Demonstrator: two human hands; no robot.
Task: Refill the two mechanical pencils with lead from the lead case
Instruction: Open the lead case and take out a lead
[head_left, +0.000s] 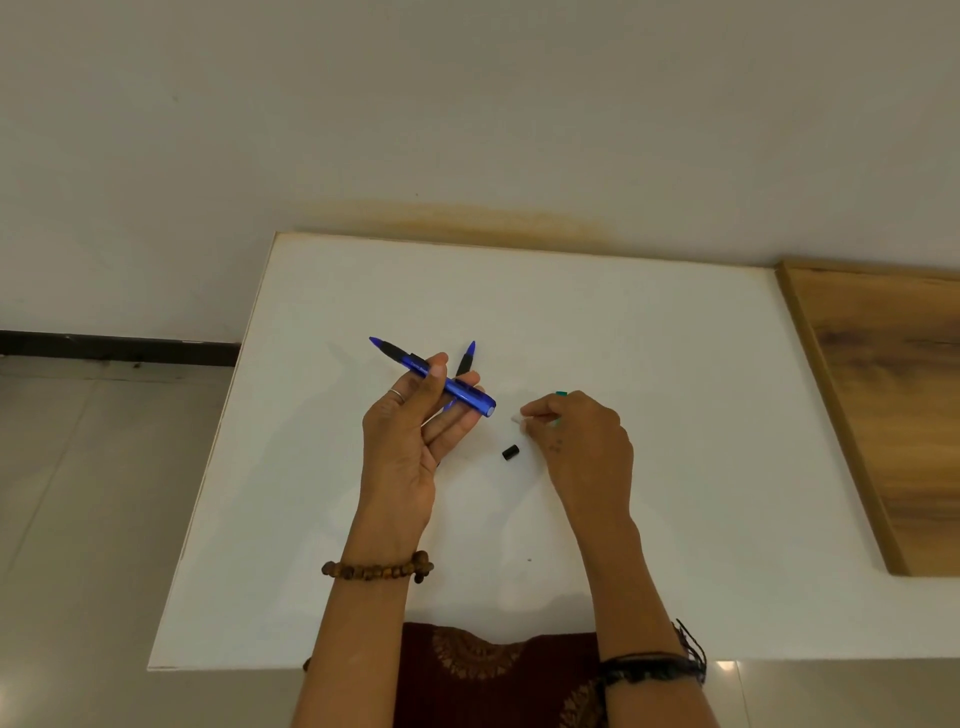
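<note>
Left hand (415, 431) held a blue pencil (434, 376) above the white table (649, 364), open end toward the right hand (582, 441). A second pencil (466, 358) lay behind. Right fingers pinched something small and white (516, 419); a black cap (511, 452) lay just near of it.

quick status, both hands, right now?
Left hand: holding a blue mechanical pencil, its back end uncapped.
Right hand: pinching a small white piece; a teal thing shows behind the fingers.

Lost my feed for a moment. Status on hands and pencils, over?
Left hand holds one blue pencil, end cap off. Second pencil lies on the table behind it. Right hand pinches a small white piece. Black cap lies between the hands.
</note>
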